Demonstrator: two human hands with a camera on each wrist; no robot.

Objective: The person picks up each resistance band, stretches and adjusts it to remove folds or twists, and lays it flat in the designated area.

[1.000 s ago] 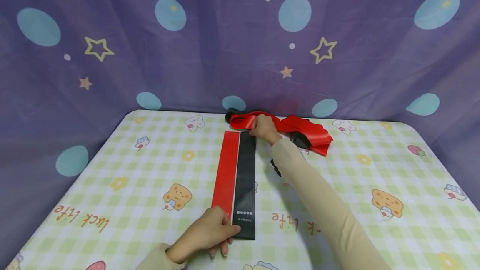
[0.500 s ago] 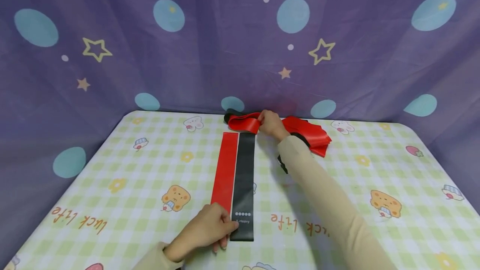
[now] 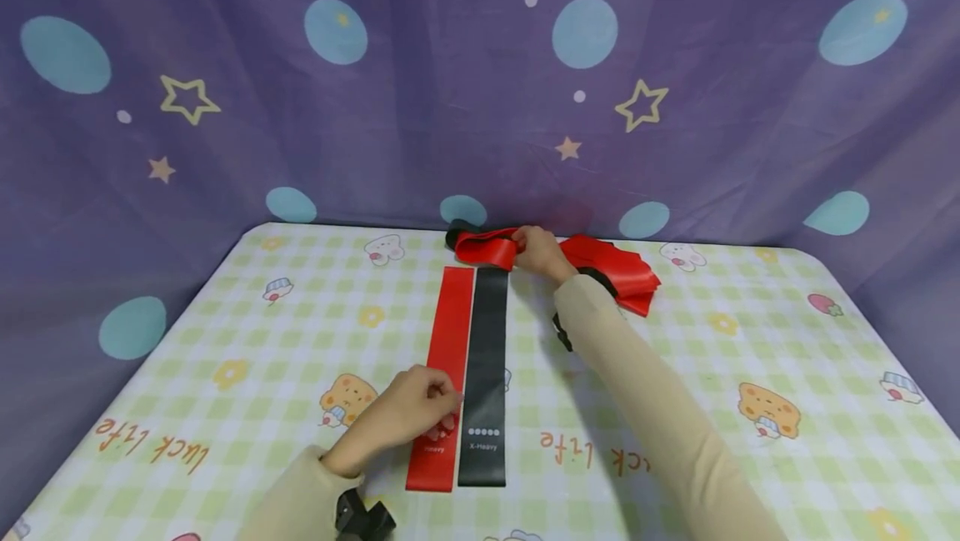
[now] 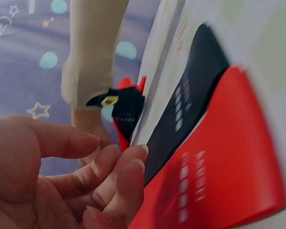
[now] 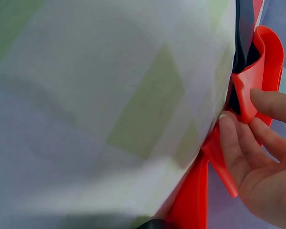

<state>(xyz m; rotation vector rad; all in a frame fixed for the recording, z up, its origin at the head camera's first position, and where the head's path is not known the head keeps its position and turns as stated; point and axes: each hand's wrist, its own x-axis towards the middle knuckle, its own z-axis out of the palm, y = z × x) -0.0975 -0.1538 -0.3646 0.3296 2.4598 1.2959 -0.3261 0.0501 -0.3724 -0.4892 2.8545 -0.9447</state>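
Two flat resistance bands lie side by side on the table: a red one (image 3: 448, 316) marked Heavy and a black one (image 3: 487, 341) marked X-Heavy. Over the lower part of the red band is my left hand (image 3: 422, 408); the left wrist view shows its fingers loosely bent with nothing between them. At the table's back edge, my right hand (image 3: 542, 252) pinches a folded red resistance band (image 3: 486, 251) from the heap. In the right wrist view, the thumb presses the red band (image 5: 257, 90) from one side, with fingers behind it.
More bunched red bands (image 3: 615, 266) lie right of my right hand, with black ones showing among them. A checked cloth (image 3: 300, 341) with printed figures covers the table. Behind its back edge hangs a purple curtain (image 3: 420, 124).
My left hand has let go of the bands' near ends and risen up along the red one, uncovering its Heavy label. My right hand has shifted slightly right, from the black band's far end to the heap.
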